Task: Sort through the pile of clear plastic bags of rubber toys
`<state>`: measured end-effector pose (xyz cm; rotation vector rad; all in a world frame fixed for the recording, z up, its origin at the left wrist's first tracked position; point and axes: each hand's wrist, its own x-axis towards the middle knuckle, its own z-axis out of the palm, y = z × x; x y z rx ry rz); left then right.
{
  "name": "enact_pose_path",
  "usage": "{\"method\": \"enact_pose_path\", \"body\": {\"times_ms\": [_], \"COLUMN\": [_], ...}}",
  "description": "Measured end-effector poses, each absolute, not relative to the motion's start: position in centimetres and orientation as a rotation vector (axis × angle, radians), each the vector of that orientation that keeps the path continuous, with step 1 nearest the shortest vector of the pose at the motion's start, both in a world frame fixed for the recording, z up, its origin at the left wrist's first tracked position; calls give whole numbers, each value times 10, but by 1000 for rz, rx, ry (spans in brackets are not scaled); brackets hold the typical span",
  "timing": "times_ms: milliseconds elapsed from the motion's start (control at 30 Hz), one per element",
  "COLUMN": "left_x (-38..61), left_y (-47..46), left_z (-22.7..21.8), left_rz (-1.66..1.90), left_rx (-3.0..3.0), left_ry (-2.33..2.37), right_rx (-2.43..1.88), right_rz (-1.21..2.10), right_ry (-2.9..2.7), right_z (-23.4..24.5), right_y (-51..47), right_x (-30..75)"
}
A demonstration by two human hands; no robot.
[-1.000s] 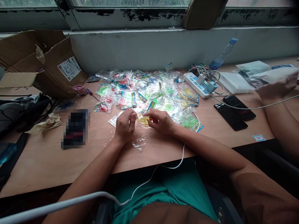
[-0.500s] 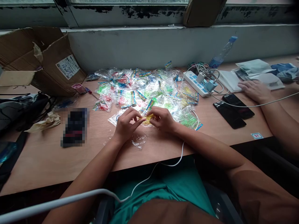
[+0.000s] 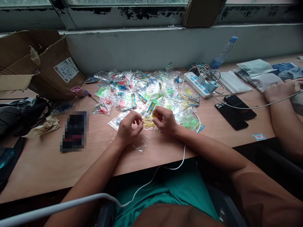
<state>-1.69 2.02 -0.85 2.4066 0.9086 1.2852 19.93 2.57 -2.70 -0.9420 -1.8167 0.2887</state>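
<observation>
A person sat at a wooden desk [image 3: 42,170], both bare hands raised just above a yellow-filled clear plastic packet [image 3: 148,123]. The right hand [image 3: 166,120] pinched a small yellow piece [image 3: 156,115] between its fingertips [image 3: 153,111], while the left hand [image 3: 129,130] curled loosely, its hold impossible to tell. A heap of clear packets [image 3: 142,91] lay at 12 o'clock, a power strip [image 3: 196,85] at 1 o'clock. The small piece could slip from the pinch into the slick heap, and a white cable [image 3: 184,157] beside the right forearm [image 3: 203,145] could snag packets if dragged.
</observation>
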Motion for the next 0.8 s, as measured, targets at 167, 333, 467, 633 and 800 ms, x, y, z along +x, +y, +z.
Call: {"method": "enact_pose_path", "body": {"times_ms": [167, 333, 467, 633, 800], "left_x": [-17, -19, -22, -22, -21], "left_y": [19, 19, 20, 20, 21], "left_z": [-6, -5, -9, -10, -9], "left_rz": [1314, 1379, 1403, 1402, 1496], "left_rx": [2408, 2395, 2370, 2350, 2332], "left_ry": [903, 924, 1056, 1142, 1152], "right_rx": [-900, -881, -927, -945, -958], "right_rz": [301, 321, 341, 318, 274], "right_ry": [-1767, -1770, -1756, -1731, -1716], "right_z": [-26, -24, -26, -30, -31], "right_y": [27, 27, 27, 29, 30], "right_x": [202, 205, 205, 203, 201]}}
